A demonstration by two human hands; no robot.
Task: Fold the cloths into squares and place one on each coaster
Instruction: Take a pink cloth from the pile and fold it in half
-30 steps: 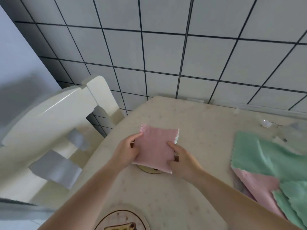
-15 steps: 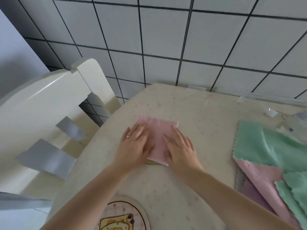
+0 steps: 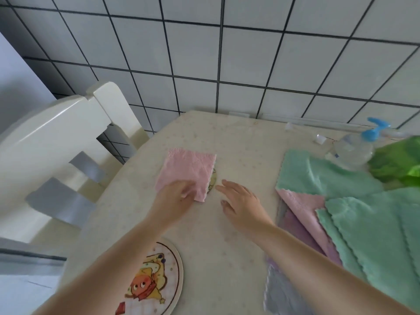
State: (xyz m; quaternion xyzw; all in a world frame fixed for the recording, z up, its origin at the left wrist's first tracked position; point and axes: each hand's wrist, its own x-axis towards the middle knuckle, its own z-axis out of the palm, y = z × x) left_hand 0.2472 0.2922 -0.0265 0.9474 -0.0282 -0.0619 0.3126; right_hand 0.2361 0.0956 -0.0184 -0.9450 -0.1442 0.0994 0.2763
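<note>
On the bench (image 3: pixel 238 151), a folded pink cloth (image 3: pixel 188 172) lies over a coaster (image 3: pixel 212 181), only whose right rim shows. Left hand (image 3: pixel 177 196) rests flat on the cloth's near corner, fingers relaxed. Right hand (image 3: pixel 241 201) hovers beside it, fingers spread, holding nothing. A cartoon coaster (image 3: pixel 154 280) lies nearer; unfolded cloths (image 3: pixel 341 201) lie piled at right. No writing is legible.

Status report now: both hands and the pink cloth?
Left hand flat on folded pink cloth. Right hand open, clear. Cloth covers far coaster. Nothing in the way.

folded cloth (image 3: pixel 189 172) on coaster (image 3: pixel 212 181) | cloth pile (image 3: pixel 354 208) right | second coaster (image 3: pixel 156 280) probably nearest
</note>
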